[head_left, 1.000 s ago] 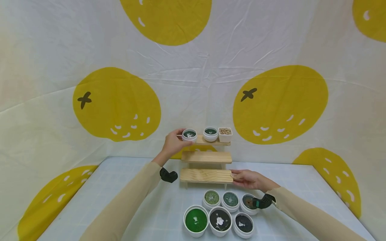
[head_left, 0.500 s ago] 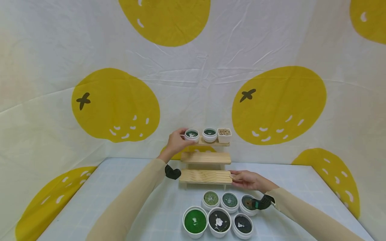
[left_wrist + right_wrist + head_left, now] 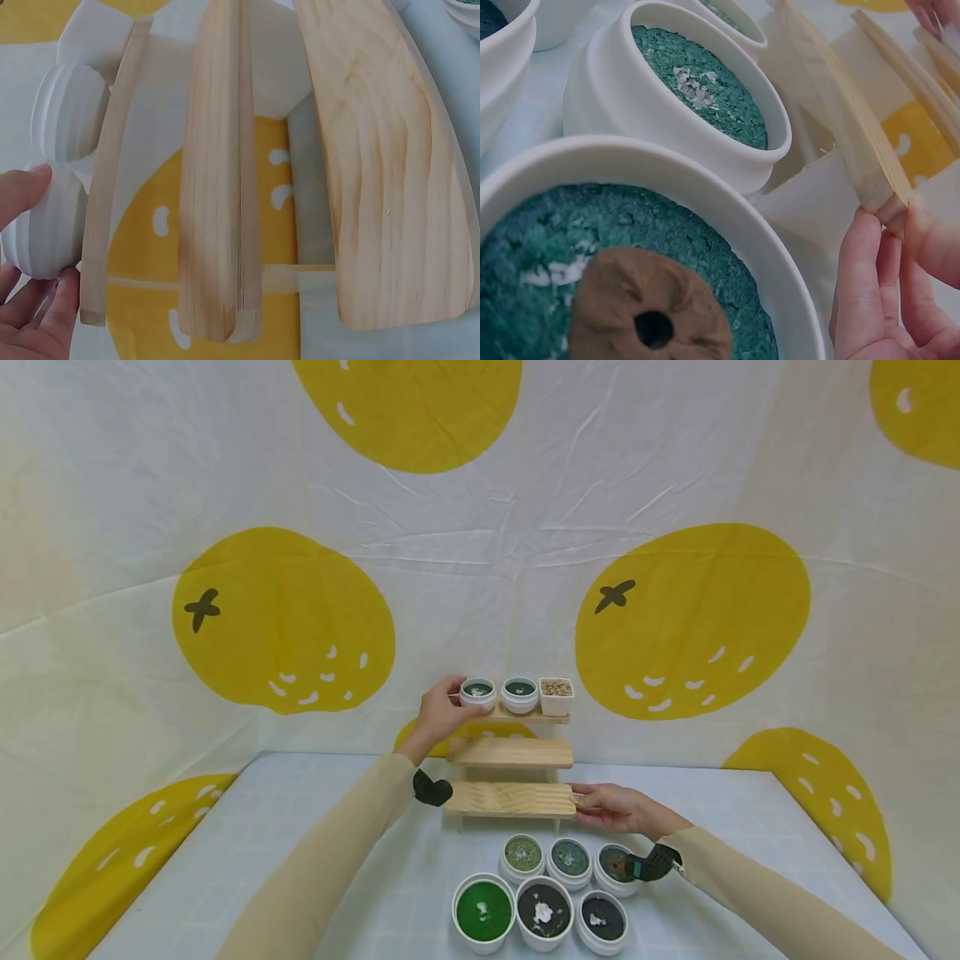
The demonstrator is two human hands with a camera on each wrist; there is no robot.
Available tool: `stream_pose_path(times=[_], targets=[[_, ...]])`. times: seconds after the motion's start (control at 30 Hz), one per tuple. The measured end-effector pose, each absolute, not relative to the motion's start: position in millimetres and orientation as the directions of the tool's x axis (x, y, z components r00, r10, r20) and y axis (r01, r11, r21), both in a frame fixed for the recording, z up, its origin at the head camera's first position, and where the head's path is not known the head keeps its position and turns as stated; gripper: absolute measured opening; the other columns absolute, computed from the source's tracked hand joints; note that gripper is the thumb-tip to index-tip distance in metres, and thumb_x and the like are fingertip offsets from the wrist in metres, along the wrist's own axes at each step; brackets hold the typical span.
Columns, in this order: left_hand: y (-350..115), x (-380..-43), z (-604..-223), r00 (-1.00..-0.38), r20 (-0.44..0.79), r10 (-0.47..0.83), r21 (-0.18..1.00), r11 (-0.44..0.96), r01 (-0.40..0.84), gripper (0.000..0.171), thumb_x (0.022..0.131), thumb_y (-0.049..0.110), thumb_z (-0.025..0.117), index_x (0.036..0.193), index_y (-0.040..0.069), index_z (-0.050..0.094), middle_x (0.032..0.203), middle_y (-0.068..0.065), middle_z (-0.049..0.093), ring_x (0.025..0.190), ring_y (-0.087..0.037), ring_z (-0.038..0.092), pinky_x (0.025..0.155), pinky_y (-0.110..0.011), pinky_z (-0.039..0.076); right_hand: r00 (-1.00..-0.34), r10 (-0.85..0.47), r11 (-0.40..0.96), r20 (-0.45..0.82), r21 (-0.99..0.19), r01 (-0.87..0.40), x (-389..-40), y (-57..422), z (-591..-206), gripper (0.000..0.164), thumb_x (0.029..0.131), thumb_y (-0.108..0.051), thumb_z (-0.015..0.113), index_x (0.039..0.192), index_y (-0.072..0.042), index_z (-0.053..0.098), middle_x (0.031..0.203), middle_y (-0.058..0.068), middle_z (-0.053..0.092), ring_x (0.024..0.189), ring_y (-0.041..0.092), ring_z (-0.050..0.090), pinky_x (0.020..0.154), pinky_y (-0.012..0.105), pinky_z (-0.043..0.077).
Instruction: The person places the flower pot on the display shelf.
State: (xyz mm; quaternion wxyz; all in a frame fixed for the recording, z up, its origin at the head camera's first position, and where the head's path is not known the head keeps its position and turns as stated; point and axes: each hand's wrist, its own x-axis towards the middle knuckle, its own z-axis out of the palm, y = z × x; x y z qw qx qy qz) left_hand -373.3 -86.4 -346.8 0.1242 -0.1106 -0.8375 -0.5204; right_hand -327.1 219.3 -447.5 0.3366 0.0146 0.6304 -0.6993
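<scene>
Left hand (image 3: 441,714) raised, the person pinches a white round pot (image 3: 477,698) between thumb and fingers at the left end of the top step (image 3: 534,717) of a three-tier wooden stand (image 3: 510,752). Its dark green filling faces up; whether its base bears fully on the wood I cannot tell. A second round pot (image 3: 520,700) sits just beside it, and a square pot of tan grains (image 3: 557,700) stands at the step's right end. Right hand (image 3: 618,807) pinches the right end of the bottom step (image 3: 510,797).

The stand is near the far edge of the surface (image 3: 397,885), well in from both far corners, with six more filled pots on its near side.

What worries me is that narrow left end: if the fingers let go while the base overhangs, the pot could tip off. Pushed too far right, it would likely shove its neighbour into the square pot. The right hand seems to steady the stand, so a tug there might jolt all three upper pots. The black wrist device (image 3: 654,862) is also close to the pot with a brown ring-shaped piece (image 3: 611,864); a dropped wrist could knock it.
</scene>
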Motion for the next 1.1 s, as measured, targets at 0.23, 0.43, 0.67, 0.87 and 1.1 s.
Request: stream_pose_path(times=[0.23,0.43,0.67,0.87,1.1], targets=[[-83,-372,-347,-0.944,0.330,0.028,0.860,0.403,0.313,0.063,0.077,0.015,0.080,0.131,-0.001,0.052,0.124,-0.019,0.061,0.102,-0.031,0.063,0.094,-0.039,0.053,-0.778,-0.454,0.027,-0.435,-0.879,0.476,-327,218,-447,0.062,0.100,-0.007,0.047,0.152,0.002,0.014,0.100,0.004,0.066,0.087,0.008,0.066,0.082,0.020,0.056],[-81,-373,-350,-0.937,0.348,-0.002,0.852,0.418,0.315,0.061,0.078,0.015,0.080,0.130,0.000,0.052,0.126,-0.018,0.060,0.103,-0.030,0.063,0.095,-0.038,0.053,-0.783,-0.440,0.020,-0.439,-0.877,0.480,-325,217,-445,0.062,0.100,-0.007,0.047,0.152,0.002,0.015,0.099,0.004,0.066,0.086,0.008,0.066,0.081,0.019,0.056],[-78,-366,-352,-0.931,0.362,-0.055,0.858,0.411,0.309,0.066,0.077,0.012,0.080,0.134,-0.002,0.049,0.131,-0.021,0.055,0.101,-0.032,0.064,0.091,-0.040,0.054,-0.784,-0.460,0.012,-0.418,-0.885,0.465,-326,218,-448,0.062,0.100,-0.006,0.045,0.151,0.004,0.012,0.099,0.003,0.065,0.087,0.007,0.065,0.081,0.019,0.056],[-80,-355,-353,-0.926,0.373,-0.064,0.866,0.383,0.322,0.063,0.079,0.009,0.078,0.133,-0.005,0.049,0.132,-0.022,0.054,0.106,-0.035,0.061,0.093,-0.042,0.053,-0.778,-0.468,0.005,-0.420,-0.881,0.473,-324,218,-446,0.061,0.101,-0.006,0.044,0.151,0.004,0.012,0.100,0.003,0.065,0.088,0.008,0.065,0.083,0.020,0.056],[-90,-341,-355,-0.917,0.390,-0.082,0.885,0.307,0.349,0.060,0.076,0.008,0.079,0.130,-0.001,0.054,0.132,-0.019,0.057,0.110,-0.035,0.061,0.093,-0.042,0.054,-0.776,-0.471,-0.002,-0.420,-0.879,0.477,-324,218,-445,0.062,0.100,-0.006,0.044,0.151,0.004,0.010,0.100,0.003,0.065,0.088,0.008,0.065,0.082,0.019,0.056]])
